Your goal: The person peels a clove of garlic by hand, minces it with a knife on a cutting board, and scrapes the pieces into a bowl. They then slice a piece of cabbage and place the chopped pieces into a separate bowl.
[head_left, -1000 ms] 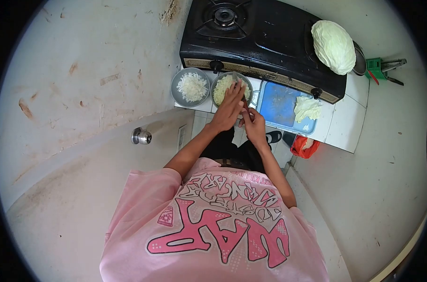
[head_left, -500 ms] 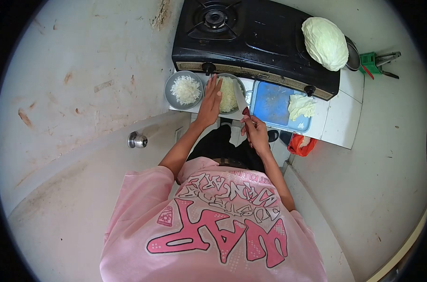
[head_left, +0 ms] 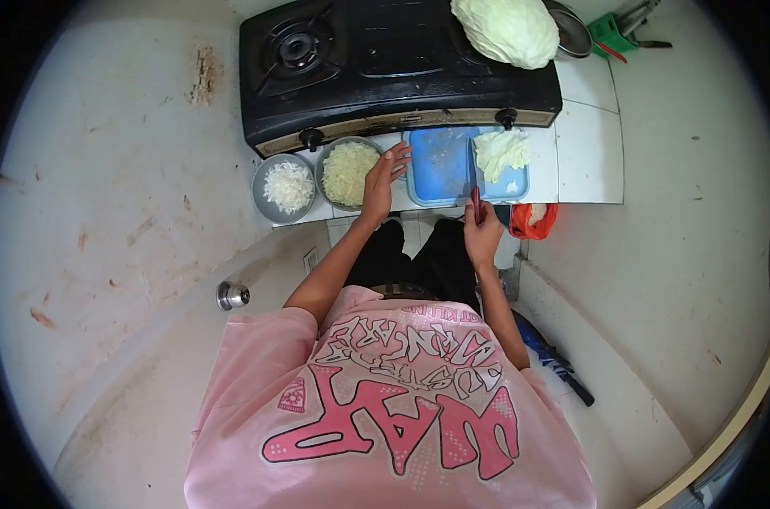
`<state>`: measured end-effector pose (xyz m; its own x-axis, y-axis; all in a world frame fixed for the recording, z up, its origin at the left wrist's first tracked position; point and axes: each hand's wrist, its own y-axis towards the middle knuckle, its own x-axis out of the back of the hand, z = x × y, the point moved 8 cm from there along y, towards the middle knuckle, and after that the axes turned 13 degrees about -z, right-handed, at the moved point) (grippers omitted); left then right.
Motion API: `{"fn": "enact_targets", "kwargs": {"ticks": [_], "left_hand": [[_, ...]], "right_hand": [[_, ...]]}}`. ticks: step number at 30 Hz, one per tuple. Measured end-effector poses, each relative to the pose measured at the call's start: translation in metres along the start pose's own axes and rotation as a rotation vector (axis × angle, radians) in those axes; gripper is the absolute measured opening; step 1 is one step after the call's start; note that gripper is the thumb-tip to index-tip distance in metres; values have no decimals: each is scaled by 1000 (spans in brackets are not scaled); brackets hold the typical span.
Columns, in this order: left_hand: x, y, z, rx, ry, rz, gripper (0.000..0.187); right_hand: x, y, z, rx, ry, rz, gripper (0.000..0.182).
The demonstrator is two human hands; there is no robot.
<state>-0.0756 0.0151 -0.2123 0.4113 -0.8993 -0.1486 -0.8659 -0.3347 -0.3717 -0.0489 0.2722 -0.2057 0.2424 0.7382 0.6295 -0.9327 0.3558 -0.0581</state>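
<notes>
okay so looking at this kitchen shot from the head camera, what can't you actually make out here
Head view, all of it:
- Knife blade over the blue plastic cutting board: too thin and small; only the red handle in the right hand shows.
- Left hand by the metal bowl of shredded cabbage: contact with the rim unclear.
- Green tool at the top: cut off by the edge.

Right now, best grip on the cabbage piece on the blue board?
Probably from above, fingers spread over the top of the cabbage piece: it lies loose and leafy on the board, its left side beside the knife in the right hand.
</notes>
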Motion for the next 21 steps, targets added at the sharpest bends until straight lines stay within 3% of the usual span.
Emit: {"fn": "enact_targets", "kwargs": {"ticks": [4, 12, 15, 21], "left_hand": [[-26, 8, 19, 43, 14, 62, 62], [-44, 16, 22, -165, 229, -94, 59], [-43, 14, 19, -210, 269, -129, 58], [-34, 11, 28, -199, 174, -158, 62]], "right_hand": [[10, 16, 5, 61, -208, 32, 32], [2, 35, 21, 317, -284, 30, 33], [6, 32, 26, 416, -271, 189, 33], [23, 48, 20, 343, -297, 162, 32]]}}
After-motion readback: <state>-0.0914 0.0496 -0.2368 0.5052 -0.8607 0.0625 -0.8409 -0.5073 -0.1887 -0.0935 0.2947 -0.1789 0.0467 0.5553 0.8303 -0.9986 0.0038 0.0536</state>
